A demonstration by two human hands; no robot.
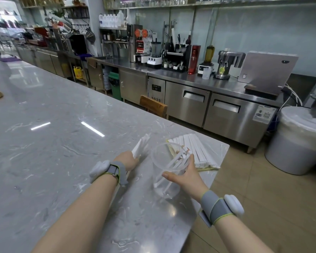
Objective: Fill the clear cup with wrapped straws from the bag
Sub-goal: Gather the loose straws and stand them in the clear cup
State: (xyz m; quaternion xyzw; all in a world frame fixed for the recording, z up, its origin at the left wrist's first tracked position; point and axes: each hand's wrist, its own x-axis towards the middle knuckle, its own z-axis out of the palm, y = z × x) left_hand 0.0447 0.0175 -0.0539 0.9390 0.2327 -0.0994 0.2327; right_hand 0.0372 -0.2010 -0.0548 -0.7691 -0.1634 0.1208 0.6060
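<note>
The clear cup (161,161) stands near the right end of the marble counter (53,143), with several white wrapped straws (171,167) leaning inside it. My right hand (185,175) wraps around the cup's right side, thumb at the front and fingers on the rim. My left hand (128,159) sits just left of the cup and grips a small bundle of wrapped straws (141,145) that fans up and away. Behind the cup lies the clear bag (206,162) with a flat stack of wrapped straws (192,146).
The counter's right edge (217,172) runs close beside the bag, with tiled floor beyond. A wooden chair back (153,105) stands behind the counter. A lined bin (297,141) is at the right. Steel cabinets with drink machines line the far wall.
</note>
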